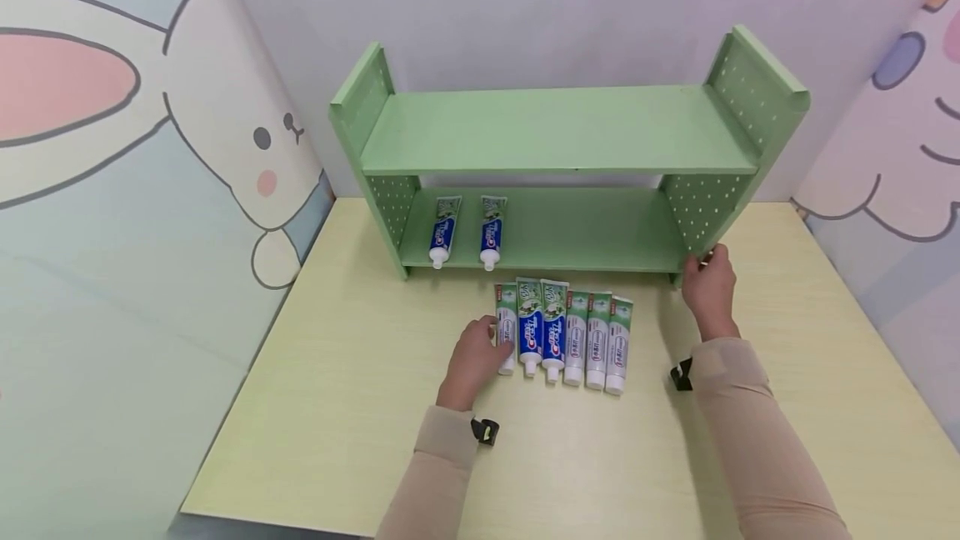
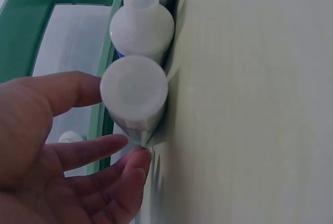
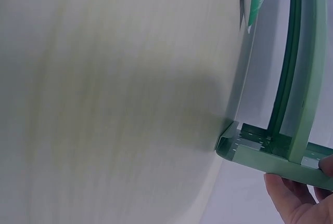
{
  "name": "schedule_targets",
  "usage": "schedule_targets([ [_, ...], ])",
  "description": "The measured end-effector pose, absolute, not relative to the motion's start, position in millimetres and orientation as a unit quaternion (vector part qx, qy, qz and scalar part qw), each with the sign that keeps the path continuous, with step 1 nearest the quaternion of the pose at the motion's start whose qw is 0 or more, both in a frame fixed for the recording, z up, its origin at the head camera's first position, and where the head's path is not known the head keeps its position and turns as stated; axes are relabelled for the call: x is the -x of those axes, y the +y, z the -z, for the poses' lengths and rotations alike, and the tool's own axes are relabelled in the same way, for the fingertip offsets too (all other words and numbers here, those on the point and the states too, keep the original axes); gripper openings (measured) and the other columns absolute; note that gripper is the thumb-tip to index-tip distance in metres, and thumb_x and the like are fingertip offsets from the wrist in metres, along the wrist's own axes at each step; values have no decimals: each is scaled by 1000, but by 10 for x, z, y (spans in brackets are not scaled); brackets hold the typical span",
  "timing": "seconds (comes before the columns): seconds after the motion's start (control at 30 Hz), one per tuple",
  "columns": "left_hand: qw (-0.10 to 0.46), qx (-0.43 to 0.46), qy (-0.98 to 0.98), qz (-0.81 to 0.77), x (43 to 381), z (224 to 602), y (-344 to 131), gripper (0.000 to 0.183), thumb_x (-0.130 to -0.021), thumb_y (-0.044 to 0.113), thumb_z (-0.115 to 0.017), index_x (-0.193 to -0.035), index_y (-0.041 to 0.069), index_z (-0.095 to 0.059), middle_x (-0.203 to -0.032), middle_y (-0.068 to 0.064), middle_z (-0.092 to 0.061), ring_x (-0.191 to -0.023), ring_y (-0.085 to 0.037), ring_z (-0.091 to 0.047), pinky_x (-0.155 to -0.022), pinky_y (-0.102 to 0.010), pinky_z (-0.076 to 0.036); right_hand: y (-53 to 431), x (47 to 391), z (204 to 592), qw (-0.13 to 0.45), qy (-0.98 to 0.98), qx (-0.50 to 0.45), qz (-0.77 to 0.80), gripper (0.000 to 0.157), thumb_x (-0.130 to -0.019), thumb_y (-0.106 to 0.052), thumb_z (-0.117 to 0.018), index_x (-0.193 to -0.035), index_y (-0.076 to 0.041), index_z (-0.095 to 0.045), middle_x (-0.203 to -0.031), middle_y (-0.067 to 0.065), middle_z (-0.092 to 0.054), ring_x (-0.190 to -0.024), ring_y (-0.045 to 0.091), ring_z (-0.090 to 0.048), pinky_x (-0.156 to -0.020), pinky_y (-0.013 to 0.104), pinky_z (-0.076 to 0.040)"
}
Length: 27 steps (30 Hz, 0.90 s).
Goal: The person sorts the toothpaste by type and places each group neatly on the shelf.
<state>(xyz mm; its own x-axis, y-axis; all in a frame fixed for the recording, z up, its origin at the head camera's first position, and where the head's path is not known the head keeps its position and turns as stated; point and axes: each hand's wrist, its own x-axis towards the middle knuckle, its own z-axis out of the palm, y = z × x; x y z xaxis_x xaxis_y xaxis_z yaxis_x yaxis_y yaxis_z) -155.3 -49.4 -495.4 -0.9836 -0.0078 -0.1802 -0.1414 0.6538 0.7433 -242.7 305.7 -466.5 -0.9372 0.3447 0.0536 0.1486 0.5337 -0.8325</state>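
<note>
Currently the leftmost toothpaste tube of the row of six tubes lies flat on the table, cap toward the person, just in front of the green shelf unit. The left hand is at this tube: in the left wrist view its fingers are spread and only lightly curved about the white cap, touching or nearly touching, with no closed grip yet. The right hand rests against the lower right side panel of the shelf unit; its fingertips touch the panel edge, apparently steadying it. Two tubes already lie on the lower shelf, at its left end.

Judged step: pickup of the next tube. The next move calls for closing the fingers round the tube and lifting it without disturbing its neighbour, which lies touching it.
</note>
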Motion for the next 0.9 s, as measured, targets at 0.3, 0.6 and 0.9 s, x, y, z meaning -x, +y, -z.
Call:
schedule_targets([
  [0.3,77,27,901,-426,1528,4962,-474,60,-85,21,-72,-135,-3,-49,-107,-13,-57,-89,-24,-58,-79,-42,-51,3055,2434,4677,111,-871,143,-456,51,-104,-26,-30,-142,8,-28,-133,32,-43,-119,42,-48,-89,50,-47],
  [0.6,73,28,898,-432,1516,4965,-454,57,-86,20,-71,-132,-5,-50,-105,-12,-56,-89,-23,-57,-80,-41,-50,3058,2435,4683,116,-873,142,-453,50,-104,-27,-30,-140,9,-30,-132,32,-44,-118,43,-49,-89,51,-47],
  [0.9,82,39,898,-431,1526,4959,-435,57,-86,21,-71,-131,-7,-50,-102,-12,-55,-86,-22,-55,-77,-40,-51,3047,2425,4649,113,-872,140,-456,50,-104,-26,-31,-140,9,-29,-133,32,-43,-118,42,-49,-88,50,-47],
])
